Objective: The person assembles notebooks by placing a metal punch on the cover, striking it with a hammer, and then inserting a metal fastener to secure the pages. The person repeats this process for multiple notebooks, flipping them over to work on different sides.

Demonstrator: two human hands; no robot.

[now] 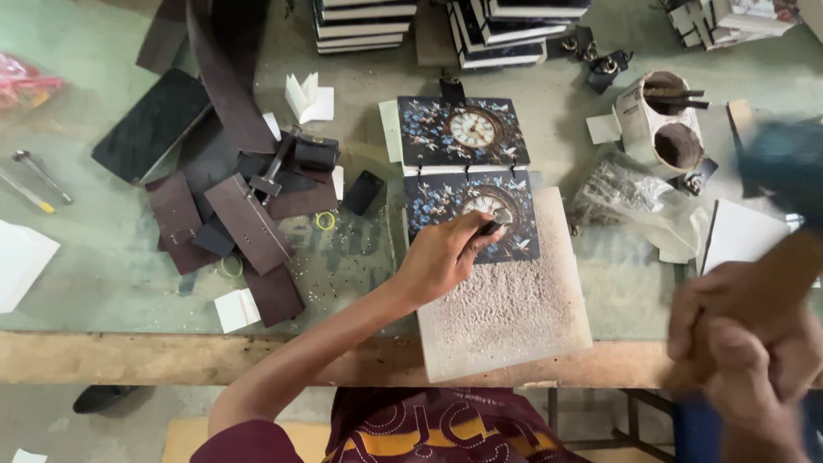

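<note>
My left hand (446, 255) is closed around a small dark metal punch (495, 225), its tip standing on a dark cover (470, 204) printed with a clock face, birds and flowers. The open cover lies across a pitted pale board (514, 317), with its other half (463, 130) farther back. My right hand (746, 334) is raised at the right edge, gripping the wooden handle of a hammer (793, 171) whose blurred blue-green head hangs high above the table.
Dark brown leather strips and pieces (249, 223) lie on the left of the glass-topped table (111, 257). Stacks of finished books (364, 21) stand at the back. A cardboard holder with two round holes (660, 124) and a crumpled plastic bag (643, 201) sit on the right.
</note>
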